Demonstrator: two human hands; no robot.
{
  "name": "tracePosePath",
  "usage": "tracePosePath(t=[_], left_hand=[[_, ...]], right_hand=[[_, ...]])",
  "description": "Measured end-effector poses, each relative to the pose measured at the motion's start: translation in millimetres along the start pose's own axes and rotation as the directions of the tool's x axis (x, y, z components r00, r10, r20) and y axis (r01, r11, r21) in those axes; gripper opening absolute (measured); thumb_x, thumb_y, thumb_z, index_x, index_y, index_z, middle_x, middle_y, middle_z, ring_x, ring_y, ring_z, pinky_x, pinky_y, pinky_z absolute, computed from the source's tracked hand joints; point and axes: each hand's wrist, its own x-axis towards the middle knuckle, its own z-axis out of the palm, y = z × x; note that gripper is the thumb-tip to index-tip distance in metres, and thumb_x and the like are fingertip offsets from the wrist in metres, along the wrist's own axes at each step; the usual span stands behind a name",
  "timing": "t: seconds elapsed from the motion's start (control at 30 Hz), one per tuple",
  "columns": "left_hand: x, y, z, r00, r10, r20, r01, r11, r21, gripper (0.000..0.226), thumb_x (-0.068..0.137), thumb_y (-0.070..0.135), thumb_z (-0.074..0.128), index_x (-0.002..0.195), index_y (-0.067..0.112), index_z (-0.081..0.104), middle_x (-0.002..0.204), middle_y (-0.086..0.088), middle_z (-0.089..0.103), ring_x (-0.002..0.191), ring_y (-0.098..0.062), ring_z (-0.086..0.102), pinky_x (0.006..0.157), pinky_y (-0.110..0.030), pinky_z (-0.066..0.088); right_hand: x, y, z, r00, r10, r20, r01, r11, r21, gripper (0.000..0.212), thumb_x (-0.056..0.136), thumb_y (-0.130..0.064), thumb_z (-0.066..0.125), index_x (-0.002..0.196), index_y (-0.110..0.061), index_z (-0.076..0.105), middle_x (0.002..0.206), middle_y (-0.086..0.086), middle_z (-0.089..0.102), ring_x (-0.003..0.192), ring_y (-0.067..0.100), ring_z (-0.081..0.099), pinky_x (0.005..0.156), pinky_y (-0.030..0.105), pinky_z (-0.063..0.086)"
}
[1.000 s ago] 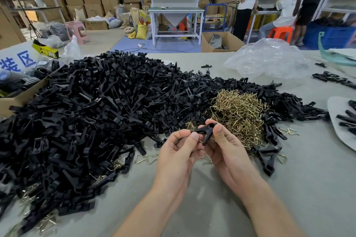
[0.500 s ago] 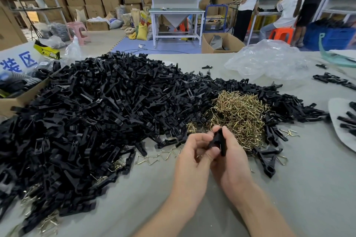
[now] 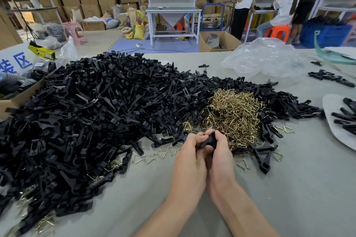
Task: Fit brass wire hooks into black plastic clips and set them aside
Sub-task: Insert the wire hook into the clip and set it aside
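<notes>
My left grip (image 3: 189, 158) and my right grip (image 3: 221, 157) both close around one black clip (image 3: 209, 140), held between them above the desk (image 3: 289, 198); its long axis seems to point up and away from me. Whether a hook sits in it, I cannot tell. The brass hooks pile (image 3: 235, 115) lies just behind it, nearer to my right grip. A white sign (image 3: 17, 61) at the left edge reads "装区" in blue.

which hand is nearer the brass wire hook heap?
Right. The right hand is at the near edge of the brass wire hook heap; left hand lies further left. Both grip one black plastic clip.
</notes>
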Motion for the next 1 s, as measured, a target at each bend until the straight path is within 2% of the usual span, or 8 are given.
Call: tracePosePath(t=[0.13,0.3,0.37,0.5,0.63,0.77,0.9,1.0], left_hand=[[1,-2,0,0.999,-0.001,0.041,0.001,1.0,0.003,0.041,0.096,-0.005,0.055,0.097,0.035,0.062,0.106,0.029,0.068,0.095,0.004,0.067,0.082,-0.007,0.046],[9,-5,-9,0.998,-0.056,0.036,0.061,0.985,-0.161,0.023,0.096,0.006,0.062,0.1,0.027,0.067,0.096,0.017,0.073,0.091,0.0,0.066,0.08,-0.012,0.048],[13,-5,-14,0.996,-0.093,0.015,0.093,0.957,-0.275,0.018,0.098,0.01,0.06,0.104,0.025,0.069,0.083,0.008,0.07,0.075,-0.008,0.063,0.067,-0.019,0.05],[15,-3,-19,0.985,-0.167,0.039,0.169,0.903,-0.394,0.017,0.099,0.026,0.057,0.109,0.028,0.071,0.079,-0.003,0.065,0.069,-0.012,0.06,0.057,-0.023,0.05],[12,-4,-19,0.989,-0.136,0.065,0.15,0.934,-0.324,0.034,0.085,0.042,0.065,0.115,0.026,0.066,0.081,0.008,0.067,0.072,-0.006,0.062,0.059,-0.018,0.05],[11,-6,-15,0.997,-0.075,0.03,0.079,0.981,-0.175,0.021,0.091,0.025,0.069,0.112,0.027,0.063,0.071,0.017,0.06,0.07,-0.004,0.06,0.058,-0.014,0.05],[9,-6,-18,1.0,-0.021,0.019,0.023,0.996,-0.084,0.01,0.094,0.026,0.065,0.103,0.029,0.065,0.073,0.005,0.06,0.068,-0.011,0.057,0.064,-0.023,0.051],[6,-1,-18,0.999,0.026,0.047,-0.028,0.999,0.045,0.013,0.092,0.033,0.065,0.105,0.032,0.065,0.079,-0.001,0.065,0.066,-0.008,0.056,0.064,-0.022,0.046]], right_hand=[[-3,-2,-4,0.999,0.037,0.024,-0.04,0.994,0.098,0.029,0.099,-0.032,0.049,0.08,-0.021,0.066,0.08,0.0,0.065,0.073,0.013,0.064,0.081,0.031,0.051],[0,-4,-5,0.993,0.033,0.11,-0.035,0.999,0.015,0.032,0.1,-0.039,0.05,0.087,-0.022,0.074,0.095,0.007,0.069,0.088,0.023,0.063,0.093,0.039,0.047],[1,-5,-4,0.989,0.03,0.148,-0.017,0.996,-0.091,0.029,0.093,-0.042,0.056,0.1,-0.023,0.076,0.1,0.009,0.068,0.09,0.026,0.056,0.083,0.037,0.045],[6,-10,-4,0.985,-0.012,0.173,0.039,0.987,-0.156,0.029,0.084,-0.031,0.064,0.109,-0.021,0.076,0.085,0.009,0.066,0.062,0.018,0.06,0.047,0.026,0.044],[8,-16,-9,0.988,-0.063,0.143,0.089,0.978,-0.187,0.025,0.084,-0.028,0.067,0.105,-0.023,0.079,0.096,0.011,0.075,0.072,0.027,0.072,0.054,0.033,0.058],[5,-21,-12,0.987,-0.094,0.134,0.127,0.957,-0.26,0.026,0.081,-0.027,0.071,0.105,-0.023,0.078,0.102,0.012,0.076,0.08,0.032,0.076,0.051,0.028,0.056],[0,-26,-11,0.968,-0.207,0.144,0.244,0.913,-0.328,0.028,0.077,-0.027,0.074,0.103,-0.019,0.08,0.108,0.021,0.074,0.097,0.041,0.072,0.09,0.057,0.057],[-8,-35,-15,0.944,-0.291,0.155,0.329,0.861,-0.389,0.026,0.079,-0.027,0.074,0.104,-0.023,0.079,0.107,0.004,0.077,0.1,0.024,0.07,0.097,0.048,0.056]])
